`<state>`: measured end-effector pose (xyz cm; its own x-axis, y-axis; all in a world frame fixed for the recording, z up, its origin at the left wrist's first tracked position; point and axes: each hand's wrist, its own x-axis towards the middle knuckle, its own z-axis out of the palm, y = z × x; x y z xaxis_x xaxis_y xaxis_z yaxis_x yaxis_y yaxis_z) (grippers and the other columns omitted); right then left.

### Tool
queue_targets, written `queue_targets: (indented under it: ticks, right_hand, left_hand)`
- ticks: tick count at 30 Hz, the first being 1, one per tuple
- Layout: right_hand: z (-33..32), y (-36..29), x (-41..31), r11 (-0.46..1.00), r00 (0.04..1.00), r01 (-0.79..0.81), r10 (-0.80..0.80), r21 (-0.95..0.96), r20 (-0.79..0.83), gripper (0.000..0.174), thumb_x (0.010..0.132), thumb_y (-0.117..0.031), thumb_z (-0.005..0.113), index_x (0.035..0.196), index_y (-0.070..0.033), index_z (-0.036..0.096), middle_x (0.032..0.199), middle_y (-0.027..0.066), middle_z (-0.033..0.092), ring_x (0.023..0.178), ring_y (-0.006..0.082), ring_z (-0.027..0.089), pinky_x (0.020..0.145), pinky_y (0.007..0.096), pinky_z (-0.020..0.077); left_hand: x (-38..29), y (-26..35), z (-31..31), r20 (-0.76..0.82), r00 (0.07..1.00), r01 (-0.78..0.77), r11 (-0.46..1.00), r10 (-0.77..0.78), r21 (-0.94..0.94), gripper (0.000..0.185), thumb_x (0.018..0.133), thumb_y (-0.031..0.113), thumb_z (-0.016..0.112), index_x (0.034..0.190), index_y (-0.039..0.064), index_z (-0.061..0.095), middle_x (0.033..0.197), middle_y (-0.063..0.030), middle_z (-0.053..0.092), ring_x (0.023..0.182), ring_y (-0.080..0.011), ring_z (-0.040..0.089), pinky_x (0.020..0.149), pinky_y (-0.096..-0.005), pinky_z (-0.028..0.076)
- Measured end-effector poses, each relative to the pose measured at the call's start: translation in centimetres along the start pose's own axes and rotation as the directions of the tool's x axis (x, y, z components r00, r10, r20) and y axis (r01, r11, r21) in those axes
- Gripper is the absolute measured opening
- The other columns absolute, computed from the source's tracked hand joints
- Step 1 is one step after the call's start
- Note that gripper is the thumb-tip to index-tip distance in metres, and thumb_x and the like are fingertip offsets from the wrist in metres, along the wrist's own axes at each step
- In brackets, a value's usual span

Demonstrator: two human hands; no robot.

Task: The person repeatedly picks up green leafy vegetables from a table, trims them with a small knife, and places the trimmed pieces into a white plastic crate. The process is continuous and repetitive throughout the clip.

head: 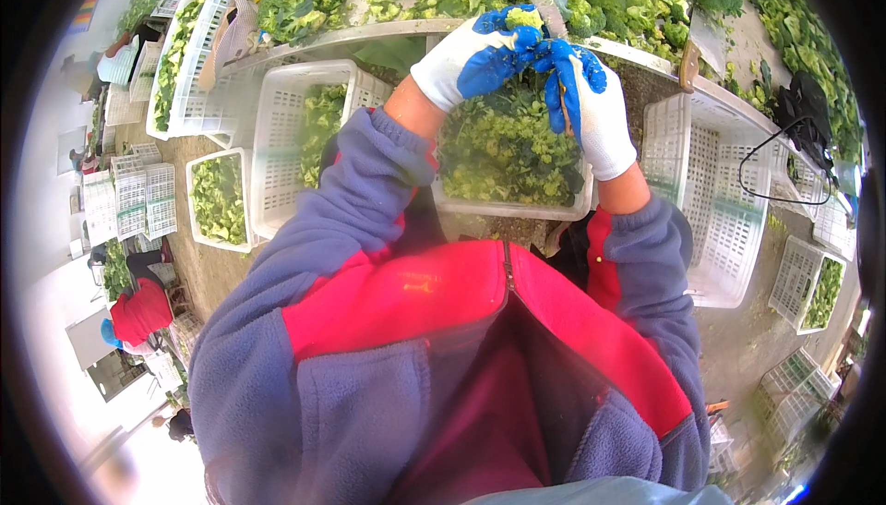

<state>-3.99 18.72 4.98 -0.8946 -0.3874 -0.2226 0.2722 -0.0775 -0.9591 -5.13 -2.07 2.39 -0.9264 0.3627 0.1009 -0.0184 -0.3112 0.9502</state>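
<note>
Both my hands wear white knit gloves with blue coated palms and meet above the table's near edge. My left hand [493, 55] is closed around a small pale green broccoli piece [524, 18]. In my right hand [578, 86] is a knife, its curved, debris-flecked blade [547, 10] pointing away over the table; its handle is mostly hidden by the fingers. Broccoli heads and trimmings cover the table [387, 28] beyond my hands. Directly below them, a white plastic crate [512, 210] holds cut broccoli florets [509, 152].
A wooden-handled knife [689, 65] lies at the table edge on the right. White crates stand at left [277, 138] and right [727, 207]. A black bag [803, 114] with a looped cord rests at far right. A person in red [142, 311] is far left.
</note>
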Motion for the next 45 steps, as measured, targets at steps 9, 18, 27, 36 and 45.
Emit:
queue_targets:
  ticks: [9, 18, 27, 36, 45]
  right_hand:
    - [0.3, -0.2, 0.1, 0.999, 1.000, 0.011, -0.010, -0.047, 0.029, 0.040, 0.105, -0.040, 0.052, 0.094, -0.003, 0.067, 0.054, 0.0015, 0.052, 0.040, 0.0085, 0.041, 0.039, 0.0247, 0.0288]
    - [-0.4, -0.7, 0.1, 0.994, 0.971, -0.086, 0.069, 0.064, 0.230, 0.046, 0.106, -0.044, 0.048, 0.096, -0.002, 0.065, 0.053, 0.0004, 0.046, 0.036, 0.0093, 0.036, 0.036, 0.0251, 0.0287]
    - [0.2, -1.4, -0.3, 0.927, 0.942, -0.252, 0.170, 0.277, 0.289, 0.045, 0.107, -0.044, 0.046, 0.097, -0.003, 0.063, 0.054, 0.0008, 0.045, 0.035, 0.0104, 0.036, 0.036, 0.0256, 0.0285]
    - [0.4, -1.8, -0.6, 0.950, 0.976, -0.188, 0.152, 0.251, 0.154, 0.045, 0.106, -0.047, 0.047, 0.101, -0.005, 0.064, 0.061, -0.0017, 0.048, 0.041, 0.0077, 0.039, 0.038, 0.0245, 0.0282]
    - [0.3, -1.3, -0.3, 0.988, 0.988, 0.045, -0.023, 0.148, -0.151, 0.042, 0.104, -0.043, 0.053, 0.097, -0.003, 0.066, 0.059, 0.0013, 0.051, 0.042, 0.0097, 0.045, 0.039, 0.0254, 0.0350]
  left_hand:
    - [-0.6, 2.1, 0.2, 0.022, 0.999, 0.039, 0.947, -0.049, 0.318, 0.056, 0.091, 0.035, 0.072, 0.134, 0.002, 0.058, 0.123, -0.0059, 0.066, 0.111, -0.0144, 0.060, 0.099, -0.0302, 0.047]
    - [-0.8, 1.8, 0.6, -0.013, 1.000, 0.019, 0.986, -0.017, 0.166, 0.030, 0.099, 0.018, 0.065, 0.125, 0.002, 0.065, 0.113, -0.0044, 0.068, 0.103, -0.0118, 0.061, 0.091, -0.0271, 0.050]
    - [-0.4, 1.9, 1.0, -0.054, 0.998, 0.044, 0.996, -0.040, 0.074, 0.039, 0.102, 0.028, 0.060, 0.132, 0.003, 0.060, 0.113, -0.0033, 0.067, 0.096, -0.0087, 0.061, 0.083, -0.0243, 0.050]
    - [-5.0, 5.1, -1.9, -0.094, 0.983, 0.163, 0.986, -0.161, 0.021, 0.056, 0.087, 0.018, 0.079, 0.136, 0.000, 0.058, 0.109, -0.0014, 0.067, 0.090, -0.0089, 0.060, 0.077, -0.0254, 0.050]
    - [-11.9, 9.5, -17.7, -0.629, 0.761, 0.649, -0.153, 0.159, 0.745, 0.088, 0.084, 0.066, 0.065, 0.151, 0.014, 0.043, 0.147, -0.0227, 0.050, 0.134, -0.0384, 0.050, 0.111, -0.0458, 0.042]
